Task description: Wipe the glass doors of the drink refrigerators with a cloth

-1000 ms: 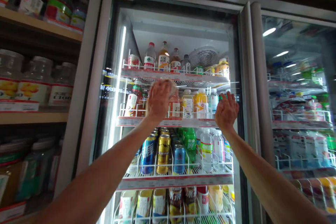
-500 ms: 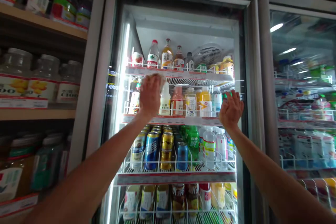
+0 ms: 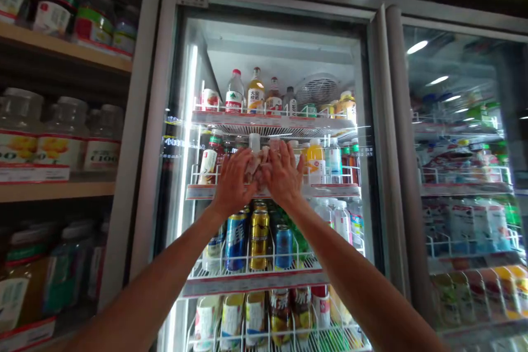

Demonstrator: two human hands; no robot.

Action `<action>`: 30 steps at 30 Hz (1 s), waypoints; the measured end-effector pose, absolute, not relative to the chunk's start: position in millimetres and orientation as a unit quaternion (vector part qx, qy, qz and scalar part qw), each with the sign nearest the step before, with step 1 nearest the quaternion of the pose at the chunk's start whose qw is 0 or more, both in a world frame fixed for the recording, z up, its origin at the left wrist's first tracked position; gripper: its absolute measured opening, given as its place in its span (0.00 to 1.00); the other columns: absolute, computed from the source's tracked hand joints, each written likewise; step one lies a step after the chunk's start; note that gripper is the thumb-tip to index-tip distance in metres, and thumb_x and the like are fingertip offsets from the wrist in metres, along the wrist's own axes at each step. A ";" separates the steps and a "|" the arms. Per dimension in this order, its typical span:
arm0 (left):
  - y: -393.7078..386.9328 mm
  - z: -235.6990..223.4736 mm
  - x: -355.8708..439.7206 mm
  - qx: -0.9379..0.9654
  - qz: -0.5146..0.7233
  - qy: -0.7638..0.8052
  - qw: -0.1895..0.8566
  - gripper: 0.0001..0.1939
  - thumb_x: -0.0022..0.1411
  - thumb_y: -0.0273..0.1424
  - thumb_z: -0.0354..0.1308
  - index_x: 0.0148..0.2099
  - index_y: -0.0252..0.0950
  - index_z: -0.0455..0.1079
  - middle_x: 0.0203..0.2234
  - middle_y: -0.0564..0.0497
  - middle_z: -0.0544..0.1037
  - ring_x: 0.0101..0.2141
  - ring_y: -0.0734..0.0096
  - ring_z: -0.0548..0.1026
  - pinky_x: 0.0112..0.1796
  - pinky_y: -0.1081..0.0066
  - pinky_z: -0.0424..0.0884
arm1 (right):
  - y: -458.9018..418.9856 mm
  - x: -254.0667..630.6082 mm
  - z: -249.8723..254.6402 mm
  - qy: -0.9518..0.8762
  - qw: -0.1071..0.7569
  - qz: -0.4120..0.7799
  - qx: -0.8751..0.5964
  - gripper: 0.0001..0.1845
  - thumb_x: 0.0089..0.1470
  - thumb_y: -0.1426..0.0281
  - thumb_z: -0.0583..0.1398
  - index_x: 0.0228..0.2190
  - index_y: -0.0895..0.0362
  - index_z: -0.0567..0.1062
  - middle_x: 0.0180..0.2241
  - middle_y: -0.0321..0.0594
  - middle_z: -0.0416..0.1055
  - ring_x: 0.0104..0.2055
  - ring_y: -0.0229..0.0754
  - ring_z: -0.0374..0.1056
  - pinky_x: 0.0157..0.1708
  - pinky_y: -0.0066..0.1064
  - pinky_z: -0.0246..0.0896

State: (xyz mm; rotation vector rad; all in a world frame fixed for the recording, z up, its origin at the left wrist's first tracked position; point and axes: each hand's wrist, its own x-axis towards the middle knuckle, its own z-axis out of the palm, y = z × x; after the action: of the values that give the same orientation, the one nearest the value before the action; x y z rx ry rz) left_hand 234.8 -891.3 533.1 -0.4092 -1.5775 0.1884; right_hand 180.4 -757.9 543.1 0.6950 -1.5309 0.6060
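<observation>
My left hand (image 3: 234,180) and my right hand (image 3: 285,174) are close together in front of the glass door (image 3: 284,38) of a drinks fridge. Between them is a crumpled pale cloth (image 3: 259,161), gripped by the fingers of both hands. Part of the cloth is hidden behind the fingers. Through the glass, just behind the hands, stands a shelf of bottles, among them an orange juice bottle (image 3: 315,160). Gold and blue cans, such as the gold can (image 3: 259,236), line the shelf below.
Along the door's right side runs a vertical metal handle (image 3: 394,148). A second glass-fronted fridge (image 3: 462,176) stands to the right. On the left, wooden shelves (image 3: 61,47) carry large plastic jars and bottles. Price strips edge the shelves.
My right hand has moved left, away from the door's right side. My left hand has come down with the cloth, and the two hands have met on it. The view has shifted slightly.
</observation>
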 end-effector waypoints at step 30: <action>-919.8 499.9 243.7 -0.046 0.121 -0.704 0.698 0.33 0.62 0.37 0.48 0.65 0.39 0.40 0.63 0.43 0.48 0.62 0.57 0.45 0.59 0.50 0.45 | -673.2 127.8 540.6 -0.638 0.676 0.172 0.328 0.22 0.59 0.68 0.46 0.54 0.46 0.61 0.60 0.35 0.53 0.64 0.45 0.43 0.59 0.47 0.41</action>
State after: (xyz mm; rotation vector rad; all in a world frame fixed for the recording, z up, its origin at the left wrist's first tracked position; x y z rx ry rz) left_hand 243.7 -919.8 499.9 -0.1022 -1.5695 0.2691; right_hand 127.8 -673.2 540.6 0.7366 -1.4339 0.3874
